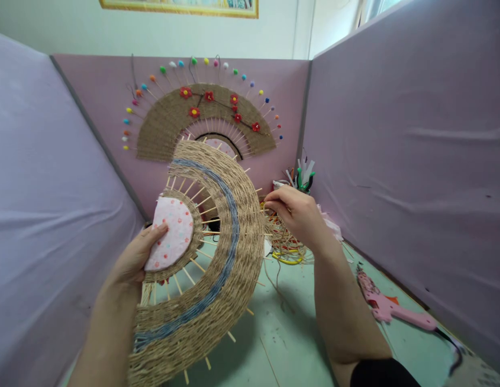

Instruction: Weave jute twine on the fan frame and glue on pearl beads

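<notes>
At three o'clock from the left hand [132, 260] spread one woven fan [244, 231], dotted centre [173, 231] gripped there; its rim [260, 247] lay at nine o'clock from the right hand [296, 212], pinched closed, contents indistinct.

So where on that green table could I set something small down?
Probably the patch of tabletop between the woven fan and the pink glue gun, partly under the right forearm; a thin stick lies there. Farther back, the cord tangle makes it crowded.
</notes>
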